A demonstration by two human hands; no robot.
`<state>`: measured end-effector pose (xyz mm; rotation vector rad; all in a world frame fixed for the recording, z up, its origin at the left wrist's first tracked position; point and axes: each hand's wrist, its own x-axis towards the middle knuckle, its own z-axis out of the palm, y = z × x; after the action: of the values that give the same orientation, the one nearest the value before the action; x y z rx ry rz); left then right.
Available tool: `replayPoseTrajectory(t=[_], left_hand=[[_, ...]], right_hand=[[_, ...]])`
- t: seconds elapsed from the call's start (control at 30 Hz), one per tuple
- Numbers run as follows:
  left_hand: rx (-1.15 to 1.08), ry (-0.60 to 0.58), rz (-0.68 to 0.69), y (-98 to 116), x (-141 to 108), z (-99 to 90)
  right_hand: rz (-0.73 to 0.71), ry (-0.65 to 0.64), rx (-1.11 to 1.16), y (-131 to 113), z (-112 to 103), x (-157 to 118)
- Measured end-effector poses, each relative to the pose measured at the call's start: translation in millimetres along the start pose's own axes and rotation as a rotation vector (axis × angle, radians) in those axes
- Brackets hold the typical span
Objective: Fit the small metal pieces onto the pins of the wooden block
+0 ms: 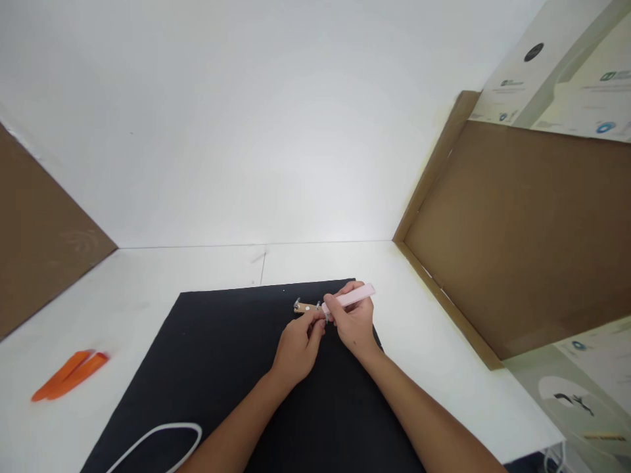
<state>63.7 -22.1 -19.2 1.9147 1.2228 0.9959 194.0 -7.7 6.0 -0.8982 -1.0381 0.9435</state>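
Note:
My left hand (pixel 298 348) is closed, pinching the near end of a small tan strip (pixel 302 308) between thumb and fingers. Shiny metal-looking bits stand up from the strip, and a white dot shows on its face. My right hand (pixel 357 325) grips a pale pink stick-shaped tool (pixel 357 295), slanted with its outer end up to the right. The tool's lower end meets the strip close to my left fingertips; the exact contact is too small to make out. Both hands are over a black mat (pixel 221 355).
Two orange strip-like pieces (pixel 71 376) lie on the white table (pixel 128 295) at the left. A white cable loop (pixel 172 426) crosses the mat's near left part. Brown panels (pixel 532 230) stand at both sides, with a white wall (pixel 256 131) behind.

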Motion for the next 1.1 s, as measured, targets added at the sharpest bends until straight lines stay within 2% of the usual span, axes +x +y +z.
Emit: replayPoseTrajectory(t=[1.1], left_hand=[[-0.036, 0.011, -0.016, 0.9, 0.7, -0.5]], right_hand=[[-0.017, 0.02, -0.02, -1.2, -0.3, 0.2]])
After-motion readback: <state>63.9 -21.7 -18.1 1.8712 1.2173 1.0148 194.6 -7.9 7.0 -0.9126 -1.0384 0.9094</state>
